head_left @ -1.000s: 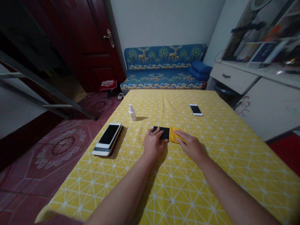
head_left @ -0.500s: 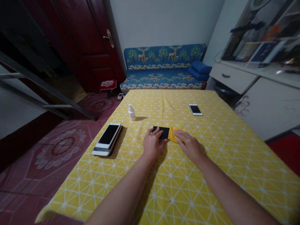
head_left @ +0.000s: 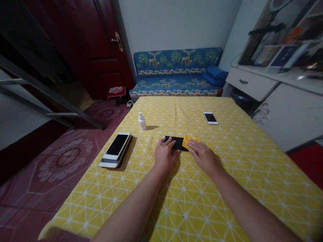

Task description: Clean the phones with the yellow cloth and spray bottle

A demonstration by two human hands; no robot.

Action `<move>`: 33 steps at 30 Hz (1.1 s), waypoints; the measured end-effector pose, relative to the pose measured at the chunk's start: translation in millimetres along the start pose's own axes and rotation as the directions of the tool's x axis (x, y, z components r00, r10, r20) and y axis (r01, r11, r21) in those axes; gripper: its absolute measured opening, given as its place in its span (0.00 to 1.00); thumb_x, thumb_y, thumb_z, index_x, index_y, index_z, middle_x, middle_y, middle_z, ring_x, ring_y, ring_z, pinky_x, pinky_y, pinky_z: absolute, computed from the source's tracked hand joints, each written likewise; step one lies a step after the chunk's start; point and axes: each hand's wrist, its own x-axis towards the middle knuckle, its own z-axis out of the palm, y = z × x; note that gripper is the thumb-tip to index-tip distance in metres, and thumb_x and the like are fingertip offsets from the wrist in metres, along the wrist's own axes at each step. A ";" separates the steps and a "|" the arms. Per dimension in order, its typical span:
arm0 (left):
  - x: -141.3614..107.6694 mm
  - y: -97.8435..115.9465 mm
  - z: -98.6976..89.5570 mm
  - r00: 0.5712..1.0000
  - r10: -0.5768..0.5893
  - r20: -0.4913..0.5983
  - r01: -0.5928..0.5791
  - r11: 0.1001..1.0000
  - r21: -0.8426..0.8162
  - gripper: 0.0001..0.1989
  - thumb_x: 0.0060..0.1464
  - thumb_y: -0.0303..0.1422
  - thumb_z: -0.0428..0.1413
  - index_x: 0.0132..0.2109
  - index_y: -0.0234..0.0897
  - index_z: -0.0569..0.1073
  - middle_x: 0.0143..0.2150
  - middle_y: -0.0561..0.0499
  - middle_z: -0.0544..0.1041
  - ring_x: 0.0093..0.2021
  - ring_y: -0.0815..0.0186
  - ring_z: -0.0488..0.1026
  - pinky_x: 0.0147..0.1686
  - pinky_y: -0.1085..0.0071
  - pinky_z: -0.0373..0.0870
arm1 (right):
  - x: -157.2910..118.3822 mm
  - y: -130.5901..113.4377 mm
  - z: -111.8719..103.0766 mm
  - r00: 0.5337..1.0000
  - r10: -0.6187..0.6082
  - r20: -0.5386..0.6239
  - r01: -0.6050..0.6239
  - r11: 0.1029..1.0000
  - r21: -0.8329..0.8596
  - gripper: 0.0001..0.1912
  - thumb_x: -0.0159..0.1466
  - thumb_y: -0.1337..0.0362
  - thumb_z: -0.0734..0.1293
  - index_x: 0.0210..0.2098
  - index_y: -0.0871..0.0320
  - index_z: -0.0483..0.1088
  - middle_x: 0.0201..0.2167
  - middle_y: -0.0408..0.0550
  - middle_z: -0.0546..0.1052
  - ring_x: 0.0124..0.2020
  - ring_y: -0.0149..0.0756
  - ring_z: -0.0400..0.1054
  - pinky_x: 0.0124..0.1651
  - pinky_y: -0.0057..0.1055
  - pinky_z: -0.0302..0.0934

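Note:
A smartphone with a black screen lies flat on the table in front of me. My left hand grips its left end, the fingers spread over the glass and the thumb along the near edge. Over the right end of the phone, my right hand presses a small yellow cloth against the screen. The cloth is bunched under the fingers and hides that end of the phone.
A white spray bottle stands beyond my left hand. Stacked phones lie at the left table edge, and another white phone lies far right. A patterned yellow tablecloth covers the table. Behind it is a blue sofa.
The cloth has become more crumpled and its near corner has lifted off, so more of the phone's near edge shows. My left hand has stayed in place.

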 end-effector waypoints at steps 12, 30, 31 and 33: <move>-0.1 0.7 -0.3 1.000 -0.007 0.008 0.007 1.000 -0.007 0.24 0.56 0.38 0.61 0.59 0.42 0.74 0.63 0.51 0.71 0.66 0.53 0.60 0.62 0.57 0.66 | 2.2 -9.6 -2.3 0.993 -0.016 0.120 0.020 0.999 -0.036 0.22 0.70 0.59 0.61 0.61 0.56 0.68 0.63 0.57 0.68 0.67 0.50 0.57 0.66 0.57 0.54; 0.0 -1.1 2.2 0.999 0.020 -0.025 -0.020 1.000 -0.023 0.25 0.55 0.36 0.61 0.59 0.38 0.73 0.63 0.50 0.72 0.65 0.49 0.61 0.60 0.55 0.67 | 3.1 -21.7 -4.2 0.943 -0.016 0.333 0.098 0.969 -0.229 0.38 0.69 0.44 0.58 0.70 0.61 0.52 0.72 0.55 0.51 0.73 0.46 0.41 0.72 0.54 0.39; 0.0 -1.3 2.4 0.999 0.021 -0.029 -0.022 0.999 -0.023 0.26 0.54 0.37 0.62 0.59 0.37 0.73 0.63 0.49 0.72 0.65 0.49 0.61 0.60 0.55 0.67 | 2.9 -22.5 -3.9 0.935 -0.047 0.350 0.129 0.968 -0.214 0.38 0.68 0.44 0.58 0.70 0.60 0.52 0.72 0.55 0.51 0.73 0.46 0.40 0.72 0.54 0.39; -0.1 -1.8 2.9 0.999 0.025 -0.037 -0.026 0.999 -0.027 0.27 0.53 0.37 0.62 0.60 0.36 0.73 0.62 0.48 0.73 0.64 0.49 0.61 0.60 0.55 0.67 | 2.7 -23.1 -3.2 0.932 -0.066 0.358 0.147 0.967 -0.206 0.38 0.69 0.44 0.57 0.70 0.58 0.52 0.72 0.54 0.52 0.73 0.45 0.40 0.72 0.55 0.38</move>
